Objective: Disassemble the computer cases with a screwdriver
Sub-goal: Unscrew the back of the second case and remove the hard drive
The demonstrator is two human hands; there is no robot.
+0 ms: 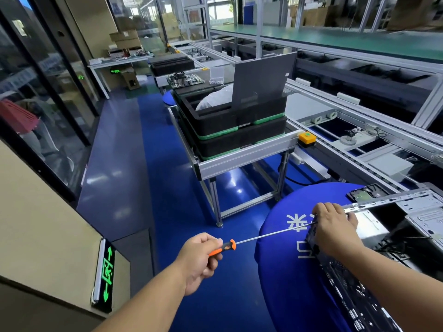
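An open grey metal computer case [417,216] lies on a round table with a blue cover [287,271] at the lower right. My left hand [200,261] grips the orange and black handle of a long screwdriver [263,236]. The thin shaft runs up and right to the case's near corner, where its tip is hidden behind my right hand [335,226]. That hand rests on the case's top corner, fingers curled over the edge. A black drive [368,192] lies on the cover behind the case.
A metal cart [247,156] straight ahead carries stacked black trays and a leaning dark grey panel [261,79]. A conveyor line [359,130] runs along the right. A motherboard [184,80] lies further back. Blue floor opens on the left beside glass walls.
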